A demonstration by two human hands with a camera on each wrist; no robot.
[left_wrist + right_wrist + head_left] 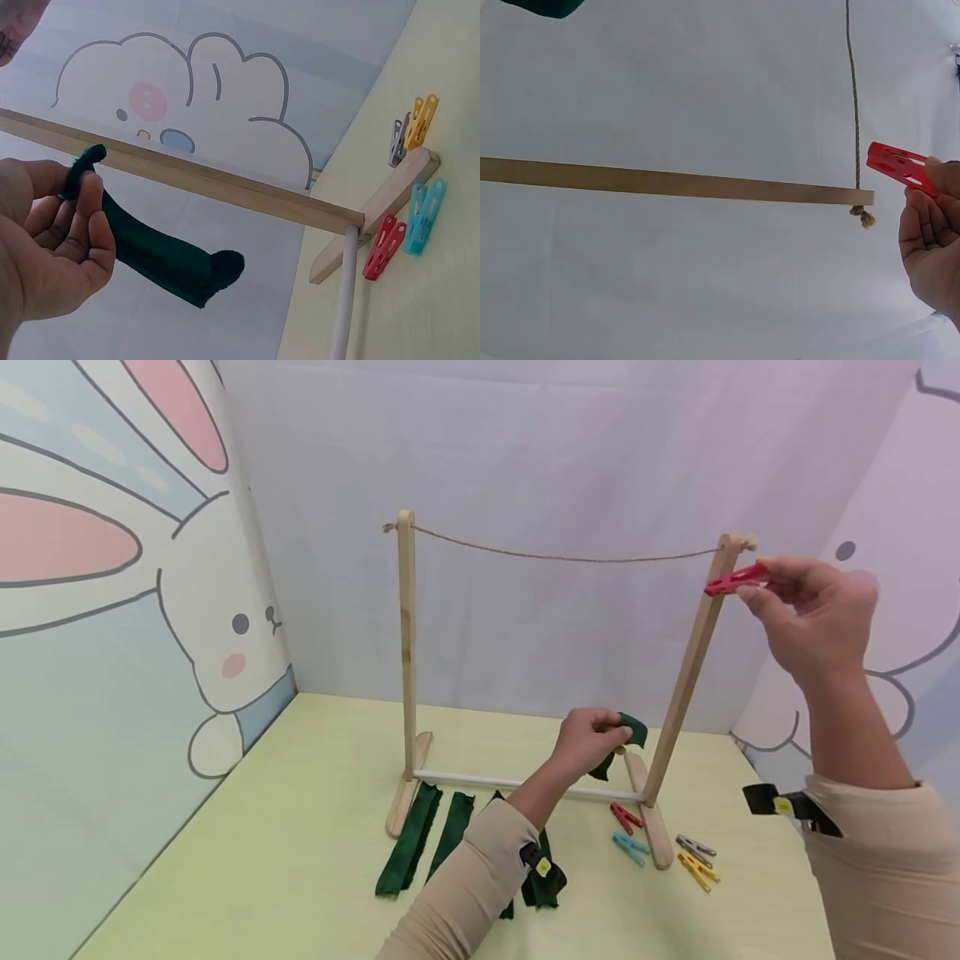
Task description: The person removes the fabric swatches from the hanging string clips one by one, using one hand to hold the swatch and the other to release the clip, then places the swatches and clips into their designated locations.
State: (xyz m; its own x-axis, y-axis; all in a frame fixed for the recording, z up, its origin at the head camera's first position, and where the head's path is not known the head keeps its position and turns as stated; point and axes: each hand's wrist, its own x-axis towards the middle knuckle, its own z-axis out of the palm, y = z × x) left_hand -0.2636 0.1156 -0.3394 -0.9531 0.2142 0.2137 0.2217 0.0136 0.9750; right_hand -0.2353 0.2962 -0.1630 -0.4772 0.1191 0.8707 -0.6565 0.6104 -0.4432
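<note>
Green cloth strips [411, 839] lie flat on the tabletop [285, 860], ends pointing away from the person. Right of them, the left hand [588, 743] pinches a green strip [626, 739] low inside the wooden rack [406, 652], well below the string [562, 557]. Farther right, the right hand [813, 610] pinches a red clothespin [737, 580], lying crosswise just beside the string's right end.

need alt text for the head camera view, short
A right hand pinches a red clothespin beside a small wooden drying rack strung with twine, while the left hand holds a green cloth strip lower down. More strips and clothespins lie on the yellow-green table.
</note>
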